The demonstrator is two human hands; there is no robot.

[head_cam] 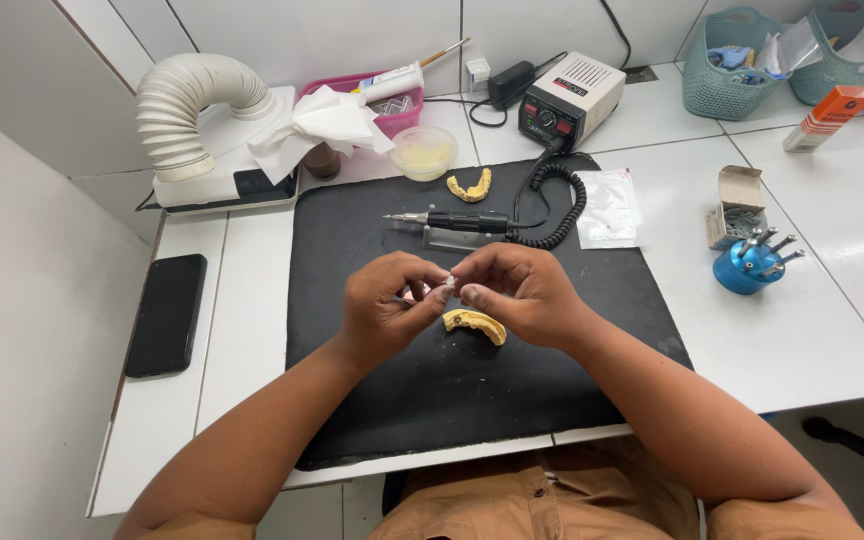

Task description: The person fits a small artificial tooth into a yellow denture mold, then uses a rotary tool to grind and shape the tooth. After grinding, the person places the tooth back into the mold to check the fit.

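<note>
Pinching a tiny white piece (pixel 449 283) between thumb and forefinger tips, the left hand (pixel 384 305) and the right hand (pixel 514 293) meet above the middle of a black mat (pixel 372 400) — both sets of fingers drawn in narrow around the piece, which is too small to tell what it is, and whether one hand or both actually grip it I cannot tell. Just below the right hand, a yellow dental cast (pixel 475 325) lies on the mat, partly hidden by the fingers. Farther back on the mat a black handpiece (pixel 452 220) rests on a small metal stand, its coiled cord (pixel 557 205) running up to a beige control box (pixel 570 98). A second yellow cast (pixel 470 186) sits near the mat's far edge, beside a small round dish (pixel 423 152). Off to the left lies a dark phone (pixel 166 314) on the white table (pixel 832 340) — to the right, a blue bur holder (pixel 747 265).
</note>
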